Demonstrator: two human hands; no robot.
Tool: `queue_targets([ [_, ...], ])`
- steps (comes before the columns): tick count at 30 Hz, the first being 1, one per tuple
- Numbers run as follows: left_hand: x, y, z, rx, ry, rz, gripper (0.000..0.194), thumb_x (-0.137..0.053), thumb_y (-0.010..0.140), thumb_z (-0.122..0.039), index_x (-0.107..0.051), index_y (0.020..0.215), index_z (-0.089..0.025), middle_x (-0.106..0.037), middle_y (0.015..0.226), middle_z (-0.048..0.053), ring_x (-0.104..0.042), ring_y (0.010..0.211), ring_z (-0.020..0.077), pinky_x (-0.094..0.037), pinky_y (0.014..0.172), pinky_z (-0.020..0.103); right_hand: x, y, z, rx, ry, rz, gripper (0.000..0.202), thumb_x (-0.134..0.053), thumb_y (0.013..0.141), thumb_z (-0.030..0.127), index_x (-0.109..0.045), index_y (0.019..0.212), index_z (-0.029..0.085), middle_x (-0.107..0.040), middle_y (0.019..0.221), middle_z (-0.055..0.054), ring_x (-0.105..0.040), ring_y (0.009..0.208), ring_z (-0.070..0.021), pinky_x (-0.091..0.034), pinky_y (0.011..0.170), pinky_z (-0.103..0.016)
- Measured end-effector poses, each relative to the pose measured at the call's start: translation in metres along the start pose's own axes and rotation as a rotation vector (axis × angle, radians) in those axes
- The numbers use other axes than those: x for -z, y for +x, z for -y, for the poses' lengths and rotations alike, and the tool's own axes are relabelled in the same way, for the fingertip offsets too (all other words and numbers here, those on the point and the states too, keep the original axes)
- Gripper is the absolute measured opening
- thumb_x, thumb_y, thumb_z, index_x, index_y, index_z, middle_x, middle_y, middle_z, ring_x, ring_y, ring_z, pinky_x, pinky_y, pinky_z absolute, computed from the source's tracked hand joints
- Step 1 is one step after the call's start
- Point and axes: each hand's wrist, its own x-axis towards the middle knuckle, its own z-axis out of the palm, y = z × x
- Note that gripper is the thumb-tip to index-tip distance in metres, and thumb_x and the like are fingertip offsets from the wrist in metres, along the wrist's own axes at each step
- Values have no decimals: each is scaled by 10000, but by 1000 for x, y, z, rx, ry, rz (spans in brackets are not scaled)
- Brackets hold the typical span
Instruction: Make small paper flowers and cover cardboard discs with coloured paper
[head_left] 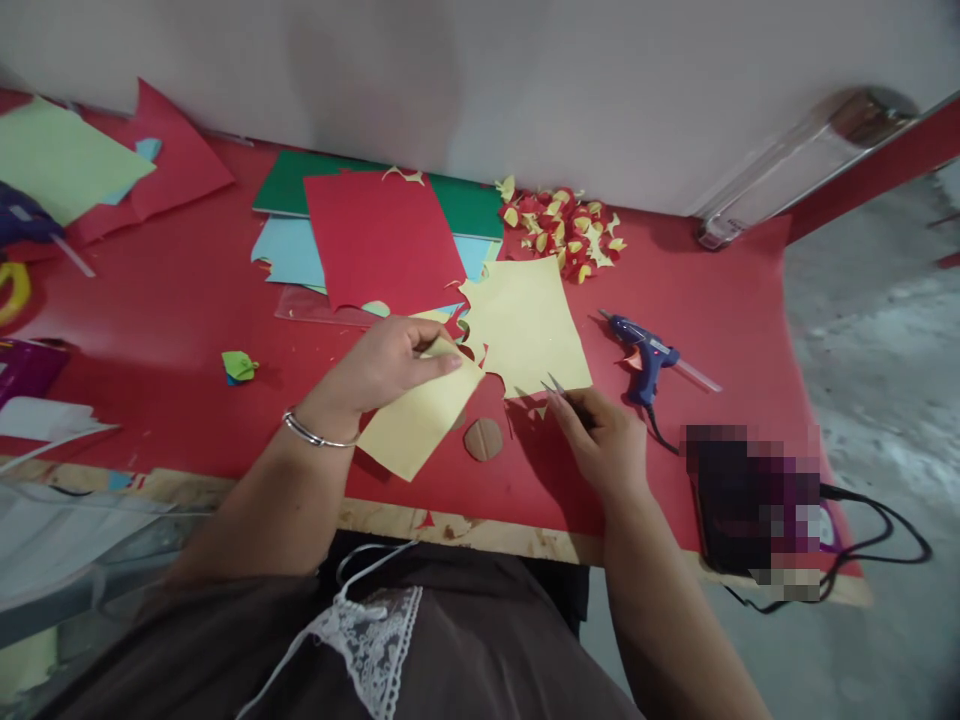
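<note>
My left hand (405, 360) pinches a folded-looking strip of pale yellow paper (412, 425) between thumb and fingers, held over the table's near half. In my right hand (607, 440) is a pair of small scissors (553, 384); the slim blade tips point away from me and stand a little apart, while the handles are hidden in my fingers. Past the blades lies a larger pale yellow sheet (529, 320), its left edge cut into scallops. Between my hands a round brown cardboard disc (482, 439) rests on the red tabletop, and part of another shows under the paper strip.
A blue glue gun (643, 352) lies right of the yellow sheet. Behind it is a heap of red and yellow paper pieces (562, 225). A red sheet (382, 240) covers green and blue ones. At left are a small green paper piece (239, 366) and yellow-handled scissors (13, 290).
</note>
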Motion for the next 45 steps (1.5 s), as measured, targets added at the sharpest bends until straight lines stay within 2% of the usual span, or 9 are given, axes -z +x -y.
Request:
queue_targets([
  [5,14,3,7,-32,225,-226,219,-730,910,-426,-754,901,-208,-437,633,-46,-363,591,123,-265,578,285,0,-19,-15,-33,-272,-93,574,-563,1038,716,-762,935,188,-740,766,-71,-629,663,-196,-311,578,-277],
  [8,18,10,12,-15,423,-294,139,-694,939,-350,-751,926,-224,-562,677,-7,-481,656,166,-330,632,306,1,-28,-16,-52,-351,-132,493,-591,1052,649,-760,1007,187,-764,842,-86,-623,679,-194,-293,575,-282],
  [11,23,13,11,-39,564,-419,143,-700,929,-243,-738,1067,-248,-727,935,69,-628,898,261,-456,788,375,4,-34,-13,-81,-429,-141,393,-638,1050,565,-766,1087,195,-773,926,-85,-616,703,-198,-281,569,-299],
  [14,21,9,2,-104,648,-503,263,-703,958,-233,-698,1222,-234,-712,1234,130,-605,1198,340,-468,1031,487,10,-36,-7,-40,-511,-170,329,-660,1050,501,-772,1126,201,-762,1014,-120,-643,826,-253,-368,628,-344],
  [18,-8,1,-14,-157,574,-316,118,-624,1029,-243,-695,1120,-221,-718,1092,90,-643,1052,272,-516,931,441,9,-38,7,109,-442,-232,227,-680,1053,404,-761,1137,209,-752,1095,-173,-651,961,-334,-513,873,-502],
  [24,-56,2,-23,-125,517,-13,122,-564,1026,-136,-644,954,-195,-726,982,49,-630,814,179,-462,750,331,-17,-34,35,237,-279,-6,135,-663,1071,307,-740,1006,218,-762,946,-97,-666,960,-289,-512,894,-441],
  [29,-60,6,-26,-51,505,87,140,-554,1030,-141,-619,917,-193,-742,914,45,-629,781,185,-422,726,334,-27,-28,40,210,-284,62,220,-578,1103,290,-722,954,212,-738,927,-105,-634,930,-280,-473,859,-421],
  [37,-62,8,-15,14,376,130,44,-605,1015,-193,-626,977,-200,-750,885,22,-688,780,177,-436,683,308,-36,-27,32,280,-259,8,207,-591,1053,180,-640,857,227,-684,808,-72,-613,817,-257,-480,786,-395],
  [45,-64,11,2,-105,501,189,38,-694,959,-181,-689,996,-173,-701,1026,58,-660,822,170,-478,740,315,-36,-23,29,260,-165,-39,220,-637,998,151,-576,814,256,-631,755,-33,-580,744,-226,-471,713,-353],
])
